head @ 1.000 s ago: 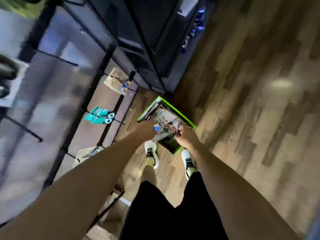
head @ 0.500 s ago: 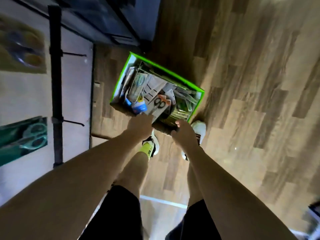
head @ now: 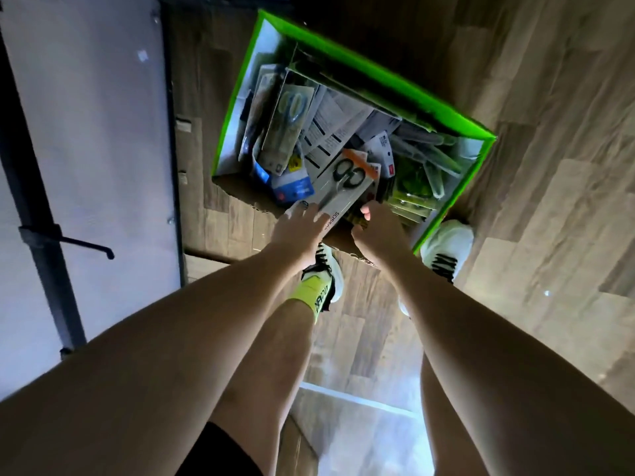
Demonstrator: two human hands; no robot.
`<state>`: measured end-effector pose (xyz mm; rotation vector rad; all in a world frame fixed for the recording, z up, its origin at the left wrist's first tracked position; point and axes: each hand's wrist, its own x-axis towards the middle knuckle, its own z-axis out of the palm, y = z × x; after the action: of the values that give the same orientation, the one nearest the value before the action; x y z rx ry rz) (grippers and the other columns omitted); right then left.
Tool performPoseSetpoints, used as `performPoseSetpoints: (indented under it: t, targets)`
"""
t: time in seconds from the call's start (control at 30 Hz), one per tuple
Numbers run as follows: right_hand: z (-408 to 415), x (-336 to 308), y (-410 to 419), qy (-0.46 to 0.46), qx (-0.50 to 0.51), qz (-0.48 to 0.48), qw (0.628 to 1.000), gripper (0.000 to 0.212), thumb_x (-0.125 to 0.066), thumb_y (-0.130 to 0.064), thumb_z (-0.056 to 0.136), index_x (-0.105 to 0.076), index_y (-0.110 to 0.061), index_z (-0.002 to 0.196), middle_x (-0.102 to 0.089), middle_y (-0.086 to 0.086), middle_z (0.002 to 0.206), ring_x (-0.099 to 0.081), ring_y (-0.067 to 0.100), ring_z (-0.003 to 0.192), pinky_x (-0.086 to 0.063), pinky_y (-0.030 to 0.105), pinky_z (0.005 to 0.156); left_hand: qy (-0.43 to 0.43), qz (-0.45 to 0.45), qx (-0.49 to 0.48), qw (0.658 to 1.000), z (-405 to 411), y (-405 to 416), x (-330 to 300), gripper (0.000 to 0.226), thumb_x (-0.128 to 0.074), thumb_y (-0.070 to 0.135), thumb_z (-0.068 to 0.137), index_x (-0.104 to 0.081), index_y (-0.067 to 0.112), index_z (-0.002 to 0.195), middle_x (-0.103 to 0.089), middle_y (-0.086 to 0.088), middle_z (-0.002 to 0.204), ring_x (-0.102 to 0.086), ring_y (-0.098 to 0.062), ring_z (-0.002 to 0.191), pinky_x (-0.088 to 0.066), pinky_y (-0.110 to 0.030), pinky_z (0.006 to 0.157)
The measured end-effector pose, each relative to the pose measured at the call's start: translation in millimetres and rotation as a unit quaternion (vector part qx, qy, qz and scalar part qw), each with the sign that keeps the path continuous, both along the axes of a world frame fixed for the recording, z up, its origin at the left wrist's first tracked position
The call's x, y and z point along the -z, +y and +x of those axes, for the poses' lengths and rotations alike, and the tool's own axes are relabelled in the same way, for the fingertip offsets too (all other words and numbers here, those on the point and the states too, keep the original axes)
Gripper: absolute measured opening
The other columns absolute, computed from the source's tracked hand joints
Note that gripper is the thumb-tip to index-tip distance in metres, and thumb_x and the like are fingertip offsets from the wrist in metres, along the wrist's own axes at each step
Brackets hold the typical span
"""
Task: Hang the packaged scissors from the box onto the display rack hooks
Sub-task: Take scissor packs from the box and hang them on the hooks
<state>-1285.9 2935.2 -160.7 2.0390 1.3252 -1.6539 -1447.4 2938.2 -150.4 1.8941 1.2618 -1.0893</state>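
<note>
Reaching deeper, both hands now touch the scissors pack (head: 345, 182).

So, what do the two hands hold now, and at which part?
The left hand lies with straight fingers on the lower end of the white-and-orange carded pack of black-handled scissors. The right hand curls beside it; its hold is hidden.

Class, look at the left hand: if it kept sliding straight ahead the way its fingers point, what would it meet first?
The left hand already touches the black-handled scissors pack; it would probably push along that.
</note>
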Motion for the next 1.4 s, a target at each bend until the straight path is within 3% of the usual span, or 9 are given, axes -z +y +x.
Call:
performPoseSetpoints:
  t: [0.17, 0.3, 0.4, 0.6, 0.8, 1.07, 1.23, 1.33, 1.4]
  targets:
    - [4.5, -0.1, -12.3, -0.022, -0.011, -0.015, 1.0, 0.045, -0.054, -0.019, 0.091, -0.049, -0.012, 0.135, -0.052, 0.009, 0.138, -0.05, 0.024, 0.125, -0.04, 0.032, 0.1, -0.025, 0.048, 0.009, 0.998, -12.4, 4.4, -9.4, 0.043, -0.057, 0.005, 0.089, -0.042, 0.011, 0.128, -0.046, -0.011, 0.132, -0.048, -0.03, 0.122, -0.053, -0.038, 0.085]
    - [1.8, -22.5, -3.1, -0.028, -0.03, -0.019, 0.999, 0.045, -0.054, -0.013, 0.09, -0.049, -0.009, 0.135, -0.054, 0.014, 0.131, -0.055, 0.027, 0.117, -0.043, 0.032, 0.091, -0.028, 0.096, -0.118, 0.988, -18.6, 33.9, -44.4, 0.026, -0.052, 0.005, 0.092, -0.048, 0.014, 0.116, -0.062, -0.005, 0.11, -0.064, -0.026, 0.099, -0.051, -0.038, 0.076]
    - [-8.4, -39.6, 12.0, -0.024, -0.031, -0.009, 0.999, 0.044, -0.054, -0.012, 0.089, -0.051, -0.008, 0.133, -0.058, 0.013, 0.128, -0.056, 0.026, 0.115, -0.042, 0.03, 0.084, -0.026, 0.134, -0.19, 0.972, -22.7, 63.4, -69.3, 0.023, -0.053, 0.004, 0.088, -0.053, 0.015, 0.109, -0.065, -0.007, 0.103, -0.065, -0.029, 0.097, -0.049, -0.037, 0.073]
    - [-35.6, -51.5, 37.4, 0.002, -0.01, 0.021, 1.0, 0.037, -0.052, -0.012, 0.092, -0.054, -0.008, 0.129, -0.059, 0.014, 0.128, -0.058, 0.031, 0.117, -0.049, 0.039, 0.095, -0.007, 0.243, -0.247, 0.938, -34.3, 105.6, -93.9, 0.032, -0.051, -0.003, 0.081, -0.056, 0.015, 0.107, -0.068, -0.01, 0.092, -0.065, -0.035, 0.089, -0.044, -0.035, 0.068]
    - [-59.3, -10.1, 39.2, -0.01, 0.002, 0.033, 0.999, 0.035, -0.05, -0.012, 0.095, -0.051, -0.007, 0.129, -0.054, 0.014, 0.129, -0.055, 0.03, 0.117, -0.049, 0.039, 0.094, 0.013, 0.22, -0.274, 0.936, -42.1, 96.9, -58.8, 0.028, -0.048, 0.001, 0.087, -0.051, 0.013, 0.113, -0.067, -0.014, 0.097, -0.063, -0.038, 0.095, -0.039, -0.035, 0.067]
    - [-72.1, 74.1, 23.1, -0.125, -0.027, 0.051, 0.99, 0.057, -0.065, -0.028, 0.092, -0.039, -0.005, 0.137, -0.044, 0.021, 0.14, -0.051, 0.031, 0.122, -0.048, 0.039, 0.099, 0.011, 0.184, -0.291, 0.939, -47.9, 66.5, 1.1, 0.033, -0.05, 0.004, 0.089, -0.044, 0.015, 0.119, -0.066, -0.013, 0.101, -0.064, -0.036, 0.093, -0.037, -0.036, 0.062]
    - [-65.9, 51.0, 28.9, -0.094, 0.03, 0.079, 0.992, 0.042, -0.057, -0.018, 0.096, -0.046, -0.003, 0.133, -0.053, 0.016, 0.13, -0.053, 0.029, 0.118, -0.051, 0.038, 0.094, 0.0, 0.19, -0.306, 0.933, -47.3, 57.6, -11.6, 0.036, -0.055, 0.006, 0.088, -0.042, 0.016, 0.121, -0.067, -0.012, 0.099, -0.065, -0.036, 0.092, -0.037, -0.035, 0.062]
    - [-56.1, 20.6, 34.4, -0.034, -0.035, 0.038, 0.998, 0.029, -0.053, -0.008, 0.094, -0.052, -0.002, 0.122, -0.055, 0.018, 0.127, -0.055, 0.032, 0.115, -0.049, 0.04, 0.092, 0.004, 0.186, -0.306, 0.933, -40.7, 55.9, -40.3, 0.042, -0.051, 0.005, 0.088, -0.043, 0.018, 0.127, -0.067, -0.012, 0.098, -0.065, -0.036, 0.091, -0.038, -0.034, 0.063]
    - [-46.7, -5.8, 38.3, -0.029, -0.063, 0.026, 0.997, 0.037, -0.055, -0.005, 0.091, -0.047, -0.003, 0.128, -0.051, 0.019, 0.134, -0.054, 0.033, 0.117, -0.048, 0.04, 0.095, 0.018, 0.182, -0.321, 0.929, -34.2, 53.0, -63.5, 0.041, -0.049, 0.005, 0.087, -0.045, 0.02, 0.125, -0.066, -0.012, 0.098, -0.064, -0.036, 0.092, -0.037, -0.033, 0.065]
